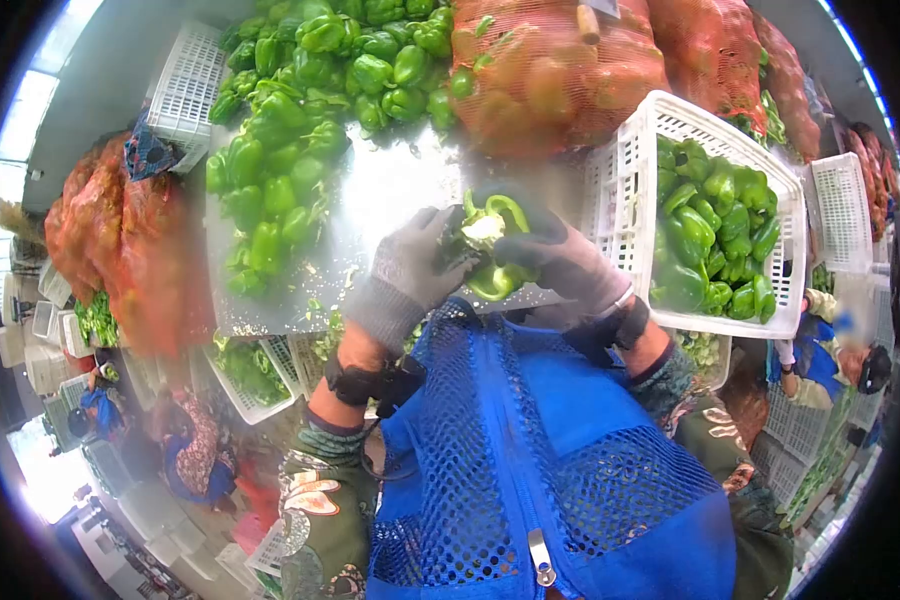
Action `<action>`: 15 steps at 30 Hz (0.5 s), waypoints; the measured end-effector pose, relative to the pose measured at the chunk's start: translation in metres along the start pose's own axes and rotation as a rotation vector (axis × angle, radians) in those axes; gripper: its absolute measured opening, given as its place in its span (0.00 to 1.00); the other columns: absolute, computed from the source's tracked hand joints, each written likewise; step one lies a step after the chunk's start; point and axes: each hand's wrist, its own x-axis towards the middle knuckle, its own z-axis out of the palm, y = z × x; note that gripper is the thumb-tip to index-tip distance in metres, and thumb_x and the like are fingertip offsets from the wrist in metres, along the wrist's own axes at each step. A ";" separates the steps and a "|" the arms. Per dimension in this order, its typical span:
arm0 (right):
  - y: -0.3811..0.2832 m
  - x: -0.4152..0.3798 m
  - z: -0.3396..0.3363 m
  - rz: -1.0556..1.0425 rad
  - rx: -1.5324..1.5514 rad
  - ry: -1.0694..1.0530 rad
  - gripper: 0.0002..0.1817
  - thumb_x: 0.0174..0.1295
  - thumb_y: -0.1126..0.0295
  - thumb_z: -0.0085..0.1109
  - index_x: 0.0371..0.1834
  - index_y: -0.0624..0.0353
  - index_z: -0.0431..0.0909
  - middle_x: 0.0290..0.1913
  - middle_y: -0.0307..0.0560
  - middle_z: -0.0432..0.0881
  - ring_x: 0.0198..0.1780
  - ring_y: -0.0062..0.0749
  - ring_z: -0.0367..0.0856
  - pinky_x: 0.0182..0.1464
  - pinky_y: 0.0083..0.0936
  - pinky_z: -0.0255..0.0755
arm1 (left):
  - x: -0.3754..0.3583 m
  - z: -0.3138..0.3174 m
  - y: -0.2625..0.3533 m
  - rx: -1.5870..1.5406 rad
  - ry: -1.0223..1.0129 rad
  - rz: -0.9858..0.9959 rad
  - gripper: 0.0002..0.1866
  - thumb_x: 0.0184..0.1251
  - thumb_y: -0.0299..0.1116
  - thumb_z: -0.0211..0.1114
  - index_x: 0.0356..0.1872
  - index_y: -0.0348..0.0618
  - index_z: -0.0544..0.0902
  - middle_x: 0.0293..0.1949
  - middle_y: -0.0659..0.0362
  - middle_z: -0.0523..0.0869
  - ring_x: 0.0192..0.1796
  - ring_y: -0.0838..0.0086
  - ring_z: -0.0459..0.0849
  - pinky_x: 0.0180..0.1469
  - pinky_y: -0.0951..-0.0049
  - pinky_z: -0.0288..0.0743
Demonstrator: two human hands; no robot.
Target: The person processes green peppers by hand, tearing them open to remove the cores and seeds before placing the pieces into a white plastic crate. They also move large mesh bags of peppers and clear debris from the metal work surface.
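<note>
The dark fingertips of both gloves are blurry and partly hide the open green pepper with a pale middle (497, 282), so I can't tell if it is one piece or two. The pepper is between the hands, over the near edge of the shiny metal table (390, 190). The left hand in a grey knit glove (410, 265) pinches its left side. The right hand in a grey knit glove (575, 268) curls around its right side. Both hands are gripping.

These places go by a clock around that pepper. At 12 to 1 o'clock, the top edge cuts off a big red net sack (530, 90) and a tool with a wooden handle (588, 25). What the sack holds is hard to see. At 11 o'clock is a big pile of shiny green peppers (320, 70), cut off too, and it covers much of the table.

At 3 o'clock, close to the right hand, a white plastic crate with holes (803, 250) holds lots of green peppers. At 6 o'clock, the blue vest with net parts (560, 400) blocks what is under it. At 8 o'clock, the table hides part of a low white crate (288, 375) with green bits. At 9 o'clock is a blurry orange-red sack (145, 250). Small, bent-looking people (195, 455) show near both sides.
</note>
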 end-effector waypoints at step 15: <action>0.022 0.031 0.009 -0.083 -0.280 0.125 0.21 0.62 0.63 0.62 0.56 0.55 0.70 0.46 0.40 0.78 0.48 0.21 0.74 0.51 0.23 0.71 | 0.010 0.017 -0.010 0.096 0.202 -0.115 0.30 0.51 0.30 0.68 0.60 0.44 0.72 0.52 0.46 0.78 0.52 0.52 0.80 0.52 0.61 0.76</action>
